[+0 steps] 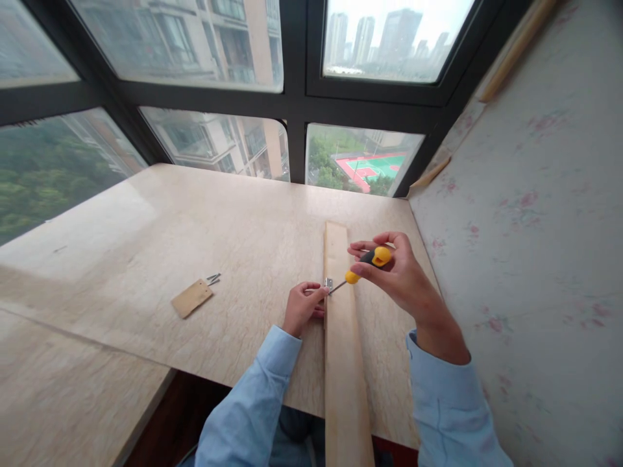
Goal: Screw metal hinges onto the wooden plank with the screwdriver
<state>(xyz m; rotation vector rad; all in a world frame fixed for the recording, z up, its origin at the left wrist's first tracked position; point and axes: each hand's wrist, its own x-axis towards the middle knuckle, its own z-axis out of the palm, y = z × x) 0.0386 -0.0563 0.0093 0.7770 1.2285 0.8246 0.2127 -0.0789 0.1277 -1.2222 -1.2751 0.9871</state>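
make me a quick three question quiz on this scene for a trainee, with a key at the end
1. Multiple choice: what does the right hand hold?
A) a red wooden-handled hammer
B) a yellow-and-black screwdriver
C) a white plastic paintbrush

2. True or false: the left hand has its fingertips close to the small silver metal fitting on the long, pale wooden board.

3. Fill the gap: in the picture, the flat, tan, rectangular piece lies to the ____ of the board.

Key: 1. B; 2. true; 3. left
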